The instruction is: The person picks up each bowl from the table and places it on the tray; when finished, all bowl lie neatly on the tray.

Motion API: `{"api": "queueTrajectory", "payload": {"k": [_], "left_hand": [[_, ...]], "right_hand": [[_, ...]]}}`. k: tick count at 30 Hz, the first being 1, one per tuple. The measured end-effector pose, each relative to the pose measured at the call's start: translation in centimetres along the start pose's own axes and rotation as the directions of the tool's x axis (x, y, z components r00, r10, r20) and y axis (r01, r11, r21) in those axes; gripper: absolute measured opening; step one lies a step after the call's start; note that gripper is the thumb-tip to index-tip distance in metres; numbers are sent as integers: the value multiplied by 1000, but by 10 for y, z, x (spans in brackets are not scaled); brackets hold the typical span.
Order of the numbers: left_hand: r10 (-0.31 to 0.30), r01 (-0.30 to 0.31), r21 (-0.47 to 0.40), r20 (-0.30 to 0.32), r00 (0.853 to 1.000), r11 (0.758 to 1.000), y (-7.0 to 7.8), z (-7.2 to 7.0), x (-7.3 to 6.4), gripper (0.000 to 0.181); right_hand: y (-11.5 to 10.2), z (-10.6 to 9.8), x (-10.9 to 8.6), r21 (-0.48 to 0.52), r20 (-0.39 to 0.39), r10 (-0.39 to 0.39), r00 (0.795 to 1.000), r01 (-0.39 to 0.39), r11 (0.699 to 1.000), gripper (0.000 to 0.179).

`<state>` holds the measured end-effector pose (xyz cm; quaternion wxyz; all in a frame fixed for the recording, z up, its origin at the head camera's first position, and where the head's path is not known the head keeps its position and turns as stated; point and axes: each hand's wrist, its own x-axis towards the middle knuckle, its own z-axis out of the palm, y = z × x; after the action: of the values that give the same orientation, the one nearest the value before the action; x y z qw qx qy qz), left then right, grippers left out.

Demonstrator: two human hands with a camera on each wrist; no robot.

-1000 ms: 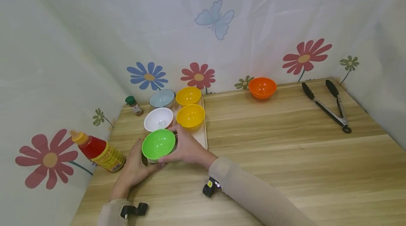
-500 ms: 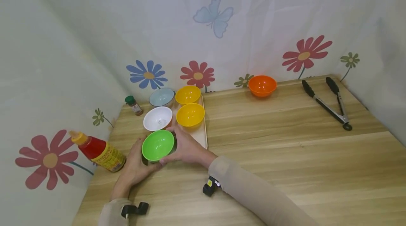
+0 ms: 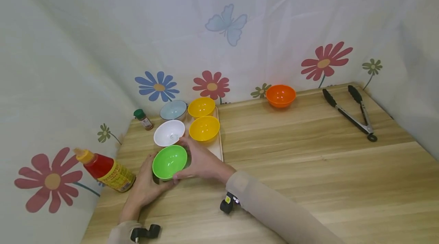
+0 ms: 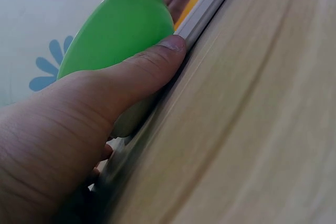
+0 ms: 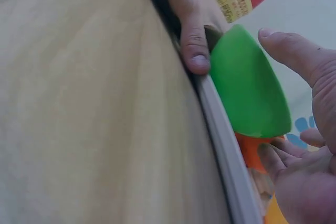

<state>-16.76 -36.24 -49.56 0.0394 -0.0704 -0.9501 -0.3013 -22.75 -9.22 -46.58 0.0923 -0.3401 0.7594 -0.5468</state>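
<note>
A bright green bowl [image 3: 169, 162] stands at the near end of the tray, with both hands around it. My left hand [image 3: 145, 188] holds its left and near side, the thumb lying along the outer wall in the left wrist view. Something paler shows beneath the green bowl there; I cannot tell whether it is a second bowl. On the other side is my right hand [image 3: 202, 160], thumb and fingers spread. In the right wrist view its thumb stands apart from the rim, and the fingers lie close to the bowl's wall. A white bowl [image 3: 169, 133] sits just behind.
A pale tray [image 3: 218, 149] bears two yellow bowls [image 3: 204, 129] and a light blue bowl [image 3: 173, 110]. A red sauce bottle [image 3: 109, 171] stands by my left hand, a green-capped spice jar [image 3: 143, 119] farther back. Right lie an orange bowl [image 3: 281, 96] and tongs [image 3: 353, 116].
The view has tilted slightly upward. The green bowl has shifted a little toward me relative to the white bowl. Both hands stay around it.
</note>
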Motion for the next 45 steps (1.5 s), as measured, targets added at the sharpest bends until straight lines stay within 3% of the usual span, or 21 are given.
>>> {"api": "queueTrajectory", "payload": {"k": [7, 16, 20, 29, 45], "left_hand": [[-6, 6, -6, -4, 1000, 1000, -2, 1, -1, 129], [-24, 24, -1, 0, 1000, 1000, 1, 0, -2, 130], [-15, 15, -3, 0, 1000, 1000, 3, 0, -1, 128], [-13, 13, -15, -6, 1000, 1000, 1, 1, -1, 129], [-29, 29, -15, -2, 1000, 999, 3, 1, 0, 128]], "right_hand": [[-19, -16, -3, 5, -31, 75, 997, -75, 997, 121], [-30, -45, 0, 29, -161, -1, 987, 6, 1000, 103], [-29, -61, -1, 49, -218, -32, 975, 44, 998, 97], [-25, -105, -7, 52, -300, -29, 953, 46, 998, 90], [-1, -182, -32, 56, -441, 43, 896, -21, 998, 88]]}}
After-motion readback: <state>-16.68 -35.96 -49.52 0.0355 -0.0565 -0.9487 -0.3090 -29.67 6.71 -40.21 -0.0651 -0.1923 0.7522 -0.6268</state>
